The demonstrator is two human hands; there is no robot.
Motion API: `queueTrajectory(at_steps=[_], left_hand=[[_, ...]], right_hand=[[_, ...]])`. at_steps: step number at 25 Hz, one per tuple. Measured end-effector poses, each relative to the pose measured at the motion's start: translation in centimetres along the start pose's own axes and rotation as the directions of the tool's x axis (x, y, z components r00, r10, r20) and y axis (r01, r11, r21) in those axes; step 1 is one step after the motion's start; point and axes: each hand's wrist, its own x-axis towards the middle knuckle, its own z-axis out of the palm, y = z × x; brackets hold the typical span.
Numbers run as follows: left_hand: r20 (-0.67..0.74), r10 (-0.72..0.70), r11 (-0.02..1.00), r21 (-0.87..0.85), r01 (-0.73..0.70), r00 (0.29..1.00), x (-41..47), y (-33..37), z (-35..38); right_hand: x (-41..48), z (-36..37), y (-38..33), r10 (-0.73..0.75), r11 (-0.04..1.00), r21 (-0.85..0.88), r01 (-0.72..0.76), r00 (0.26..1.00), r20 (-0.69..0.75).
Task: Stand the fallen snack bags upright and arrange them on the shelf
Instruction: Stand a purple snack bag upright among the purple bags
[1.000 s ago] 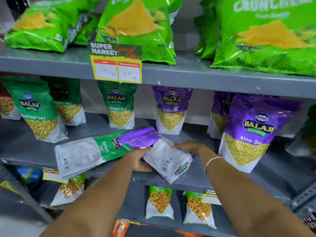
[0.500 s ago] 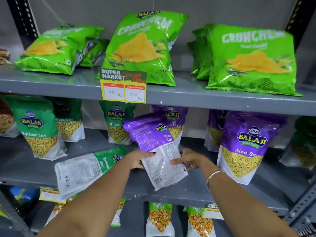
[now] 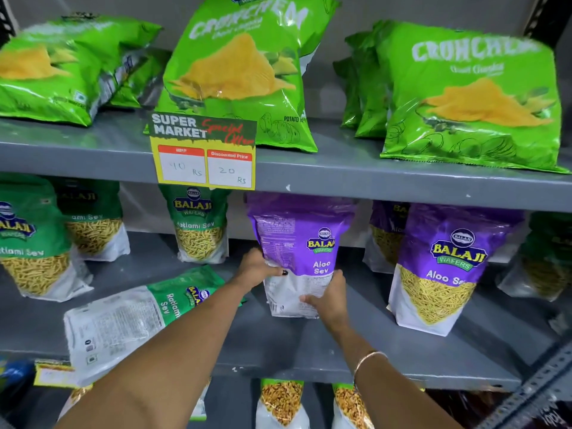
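Fingers [image 3: 305, 300] of both hands are clamped on the purple Aloo Sev bag [image 3: 297, 252], back side facing out, upright on the middle shelf [image 3: 402, 348] right of the fallen green Ratlami Sev bag [image 3: 123, 317]; half a second ago it tilted midair.

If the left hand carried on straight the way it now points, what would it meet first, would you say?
The left hand already grips the purple Aloo Sev bag; pushing on, up and into the shelf, would press that bag first. What stands behind it is hidden, so depth is uncertain.
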Motion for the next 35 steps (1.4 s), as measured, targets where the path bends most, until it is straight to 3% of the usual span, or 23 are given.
queueTrajectory(at_steps=[4, 7, 10, 13, 15, 17, 20, 23, 28, 32, 35], left_hand=[[0.166, -0.102, 0.995, 0.000, 0.103, 0.981, -0.7, -0.7, -0.5], [0.228, -0.202, 0.977, -0.027, 0.213, 0.952, -1.7, -0.8, -1.1], [0.340, -0.194, 0.980, 0.024, 0.198, 0.920, -2.0, -0.9, -0.9], [0.233, -0.087, 0.996, 0.030, 0.082, 0.969, -1.7, -0.3, 0.6], [0.218, -0.046, 0.998, -0.027, 0.053, 0.975, -1.5, 0.0, 2.1], [0.205, -0.054, 0.996, -0.053, 0.066, 0.977, -1.2, 0.2, 3.1], [0.122, -0.097, 0.995, 0.039, 0.093, 0.988, -1.0, 0.5, 3.1], [0.103, -0.138, 0.982, 0.147, 0.122, 0.985, -0.8, 0.2, 1.8], [0.080, -0.145, 0.982, -0.112, 0.154, 0.986, -1.2, -0.7, 1.3], [-0.020, -0.147, 0.985, -0.099, 0.144, 0.989, -2.1, -0.9, 2.1], [-0.052, -0.163, 0.981, -0.117, 0.156, 0.985, -2.6, -1.2, 2.7]], right_hand=[[1.0, -1.1, 0.0, 0.047, 0.982, -0.181, -0.047, 0.999, -0.002], [1.1, -1.2, 0.2, 0.184, 0.982, -0.054, -0.183, 0.983, 0.015], [1.3, -1.9, 0.4, 0.238, 0.968, 0.027, -0.251, 0.941, 0.240], [2.0, -3.5, 0.9, 0.193, 0.980, -0.065, -0.187, 0.825, 0.531], [2.0, -3.3, 1.1, 0.182, 0.983, -0.123, -0.135, 0.764, 0.619], [1.4, -2.0, 0.7, 0.141, 0.988, -0.137, -0.076, 0.817, 0.560], [1.5, -0.8, 1.1, 0.045, 0.997, 0.041, -0.067, 0.914, 0.404], [2.6, -2.6, 1.4, -0.030, 0.976, 0.206, -0.072, 0.891, 0.453], [3.7, -5.3, 0.7, 0.011, 0.970, 0.208, -0.122, 0.883, 0.469], [3.4, -5.4, 0.2, -0.064, 0.953, 0.275, -0.124, 0.807, 0.587], [3.3, -5.1, -0.1, -0.076, 0.969, 0.239, -0.066, 0.838, 0.540]])
